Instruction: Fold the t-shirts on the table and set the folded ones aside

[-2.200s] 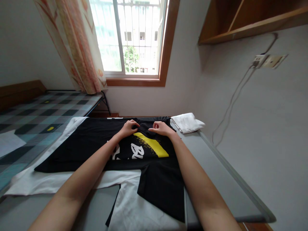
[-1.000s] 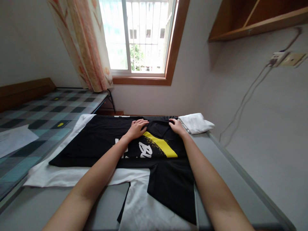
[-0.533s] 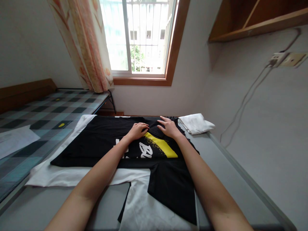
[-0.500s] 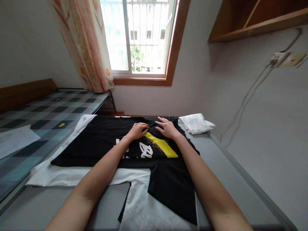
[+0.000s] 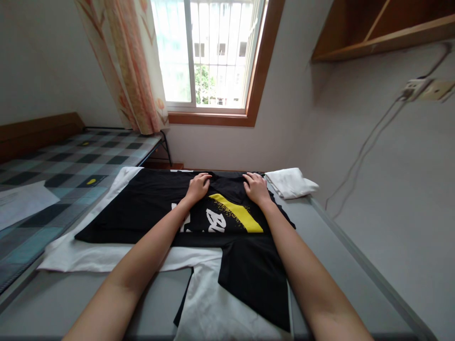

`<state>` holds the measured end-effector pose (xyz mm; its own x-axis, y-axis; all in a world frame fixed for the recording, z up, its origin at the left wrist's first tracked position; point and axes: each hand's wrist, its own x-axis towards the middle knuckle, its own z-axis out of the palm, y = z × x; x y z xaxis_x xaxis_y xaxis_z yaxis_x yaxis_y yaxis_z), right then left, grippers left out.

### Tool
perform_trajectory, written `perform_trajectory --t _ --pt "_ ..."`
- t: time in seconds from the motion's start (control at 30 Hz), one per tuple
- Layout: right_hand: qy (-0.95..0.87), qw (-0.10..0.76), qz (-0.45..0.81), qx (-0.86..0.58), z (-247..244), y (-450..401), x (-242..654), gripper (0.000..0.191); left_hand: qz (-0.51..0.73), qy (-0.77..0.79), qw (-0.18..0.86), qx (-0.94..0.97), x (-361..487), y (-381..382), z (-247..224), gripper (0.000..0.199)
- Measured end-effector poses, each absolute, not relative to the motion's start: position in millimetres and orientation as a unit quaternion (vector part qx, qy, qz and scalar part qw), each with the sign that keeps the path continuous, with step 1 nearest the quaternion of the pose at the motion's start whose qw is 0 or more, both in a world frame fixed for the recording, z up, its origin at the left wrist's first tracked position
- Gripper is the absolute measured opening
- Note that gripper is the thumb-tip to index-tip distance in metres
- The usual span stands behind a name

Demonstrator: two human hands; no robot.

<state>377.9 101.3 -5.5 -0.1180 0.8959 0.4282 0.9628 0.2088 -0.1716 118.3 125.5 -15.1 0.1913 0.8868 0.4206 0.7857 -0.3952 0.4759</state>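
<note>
A black T-shirt [image 5: 124,208] with a yellow stripe and white lettering lies on top of a white T-shirt [image 5: 213,293] on the grey table. The black shirt's far side is folded over, while its near sleeve reaches toward me over the white sleeve. My left hand [image 5: 198,188] rests palm down on the black fabric, left of the yellow stripe, fingers stretched to the far side. Beyond the stripe, close to the collar end, my right hand [image 5: 256,188] lies on the same shirt with its fingers slightly apart. Neither hand grips the cloth visibly.
A folded white cloth [image 5: 291,183] sits at the table's far right corner. To the left stands a bed with a checked mattress [image 5: 117,147] and a sheet of paper [image 5: 26,203]. The grey table [image 5: 341,284] meets the right wall, where cords [image 5: 369,137] hang.
My hands have spread apart across the black shirt, the left one shifting left and slightly away from me, the right one shifting right. The shirts stay nearly in place.
</note>
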Motion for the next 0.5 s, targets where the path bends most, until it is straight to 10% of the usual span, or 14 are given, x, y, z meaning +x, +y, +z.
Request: perform_trajectory --t 0.5 --pt "-0.719 0.128 -0.039 -0.682 -1 109 405 0.051 0.158 0.645 -0.014 0.748 62 156 -12 0.046"
